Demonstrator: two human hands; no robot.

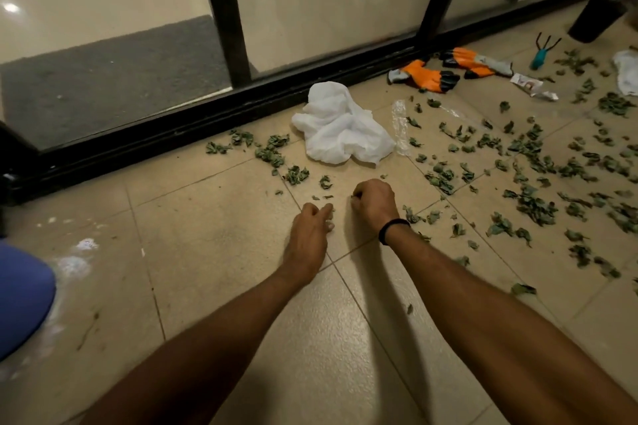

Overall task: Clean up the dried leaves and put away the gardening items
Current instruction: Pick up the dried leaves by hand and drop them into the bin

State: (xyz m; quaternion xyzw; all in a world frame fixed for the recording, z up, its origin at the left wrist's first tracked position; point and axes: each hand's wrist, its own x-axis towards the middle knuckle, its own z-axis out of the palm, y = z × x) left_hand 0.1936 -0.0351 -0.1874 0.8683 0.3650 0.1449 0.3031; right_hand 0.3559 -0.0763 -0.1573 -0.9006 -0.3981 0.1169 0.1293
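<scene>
Dried green leaves (531, 155) lie scattered over the tiled floor, thickest at the right. My left hand (312, 235) is low on the tiles with curled fingers pinching small leaf bits. My right hand (374, 203), with a black band on its wrist, is curled around some leaves just beside it. A few loose leaf scraps (324, 183) lie right in front of both hands. A crumpled white bag or cloth (340, 129) sits beyond them. Two orange and grey gardening gloves (428, 74) and a teal-handled hand rake (542, 52) lie at the far right.
A black-framed glass door (238, 28) runs along the far side, its track (207, 124) at floor level. A clear plastic wrapper (400, 124), a small packet (530, 86) and another white cloth (626, 72) lie among the leaves. A blue object (20, 297) is at the left edge, and a black pot or post base (593, 21) stands far right.
</scene>
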